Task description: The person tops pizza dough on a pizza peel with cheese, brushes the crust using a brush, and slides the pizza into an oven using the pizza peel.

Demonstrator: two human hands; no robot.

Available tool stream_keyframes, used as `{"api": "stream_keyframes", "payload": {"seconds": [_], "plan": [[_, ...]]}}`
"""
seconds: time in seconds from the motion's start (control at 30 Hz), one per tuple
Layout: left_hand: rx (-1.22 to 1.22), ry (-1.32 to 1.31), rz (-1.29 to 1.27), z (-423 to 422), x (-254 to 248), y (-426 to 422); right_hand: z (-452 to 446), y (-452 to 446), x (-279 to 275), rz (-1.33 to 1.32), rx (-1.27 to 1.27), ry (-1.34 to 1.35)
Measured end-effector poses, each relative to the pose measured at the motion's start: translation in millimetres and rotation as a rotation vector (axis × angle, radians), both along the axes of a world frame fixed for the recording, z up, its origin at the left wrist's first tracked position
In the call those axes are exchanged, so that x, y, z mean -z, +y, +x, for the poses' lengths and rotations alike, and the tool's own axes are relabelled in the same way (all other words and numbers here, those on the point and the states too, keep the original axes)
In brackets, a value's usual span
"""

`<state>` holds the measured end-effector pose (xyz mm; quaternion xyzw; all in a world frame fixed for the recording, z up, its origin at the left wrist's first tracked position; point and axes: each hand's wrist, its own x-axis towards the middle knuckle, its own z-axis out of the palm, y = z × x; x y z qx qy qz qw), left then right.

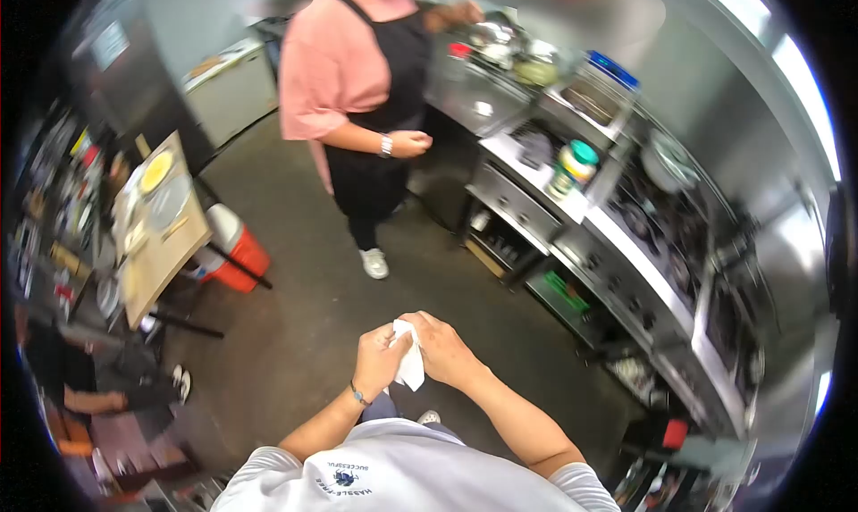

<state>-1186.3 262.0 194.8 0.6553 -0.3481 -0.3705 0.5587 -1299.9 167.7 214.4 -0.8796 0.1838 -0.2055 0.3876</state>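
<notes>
Both of my hands meet in front of my body, above the floor. A crumpled white cloth or paper hangs between them. My left hand has its fingers wrapped round the left side of the white piece, and a dark band circles that wrist. My right hand grips its upper right edge with curled fingers. Whether the piece is paper or fabric cannot be made out.
A person in a black apron stands ahead. On the right are a stove and a green-lidded container. To the left stand a wooden table and a red cooler. Another person's arm shows at lower left.
</notes>
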Motion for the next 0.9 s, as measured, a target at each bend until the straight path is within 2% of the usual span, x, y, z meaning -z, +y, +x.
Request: {"api": "stream_keyframes", "payload": {"seconds": [0.03,0.1,0.17,0.23,0.33,0.4,0.5,0.57,0.63,0.67,0.7,0.77,0.8,0.83,0.9], "plan": [[-0.089,-0.053,0.023,14.4,-5.0,4.8,23.8,-6.9,-5.5,0.003,-0.063,-0.002],[-0.251,0.002,-0.022,45.3,-11.3,9.6,77.4,-18.5,-23.0,0.095,-0.316,0.005],[-0.487,0.045,-0.23,86.6,-25.7,11.7,135.6,-16.1,-32.4,0.161,-0.371,-0.205],[-0.553,0.066,-0.283,136.0,-31.3,20.2,192.6,-12.1,-27.4,0.196,-0.408,-0.266],[-0.747,-0.076,-0.318,206.5,-32.4,23.5,275.1,-3.6,-25.8,0.218,-0.448,-0.234],[-0.852,-0.344,-0.172,261.0,-29.4,33.1,329.8,5.8,-23.7,0.21,-0.402,-0.221],[-1.003,-0.65,-0.212,342.9,-29.8,38.5,406.0,-9.2,-29.0,0.0,-0.496,-0.281],[-1.123,-0.722,-0.17,394.0,-23.6,39.4,454.3,-21.1,-41.9,0.06,-0.411,-0.307],[-1.251,-0.482,-0.404,436.7,-27.3,27.1,494.3,-32.7,-80.4,0.47,-0.465,-0.357],[-1.081,-0.73,-0.212,459.1,-5.9,31.2,503.3,-32.7,-116.2,0.852,-0.554,-0.362],[-1.061,-0.71,-0.191,470.6,17.6,22.0,511.3,-37.7,-148.1,0.886,-0.706,-0.468],[-0.967,-0.037,-0.009,496.6,24.0,-15.5,525.9,-54.5,-183.3,0.97,-0.952,-0.571],[-0.842,-0.125,-0.065,512.0,29.8,-26.6,537.7,-72.3,-192.0,1.001,-1.136,-0.611],[-0.806,-0.125,-0.029,523.3,29.5,-40.7,552.1,-89.2,-196.5,1.018,-1.307,-0.619],[-0.78,-0.12,-0.124,552.4,60.5,-65.8,579.5,-120.5,-196.7,1.016,-1.572,-0.573]]}}
